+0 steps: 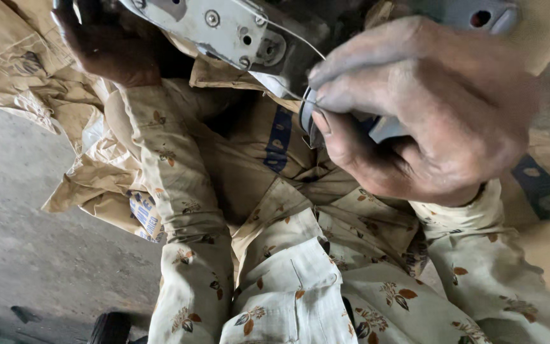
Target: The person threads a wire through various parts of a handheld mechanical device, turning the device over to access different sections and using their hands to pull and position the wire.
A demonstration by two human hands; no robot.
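- A person's right hand [415, 108], grimy and large in the upper right of the frame, has its thumb and forefinger pressed together on a thin wire [288, 35] and a small dark metal part just below it.
- The left hand [106, 41], in the upper left, is curled shut around the far end of a grey metal bracket [214, 28], which runs across the top centre of the frame and is cut off by its upper edge.
- The bracket is a flat plate with 1 screw head and several holes showing; by its look it is stiff and fairly heavy, with hard edges, best gripped around its flat body as both hands do.
- The wire arcs from the bracket toward the right hand's fingertips; it appears springy and light, likely to slip unless pinched firmly near its end.
- Below, leaf-patterned cream sleeves [179, 210] and clothing fill the lower centre.
- Crumpled tan paper sacks [90, 159] lie at left on a concrete floor [27, 242]; what the work rests on cannot be told.
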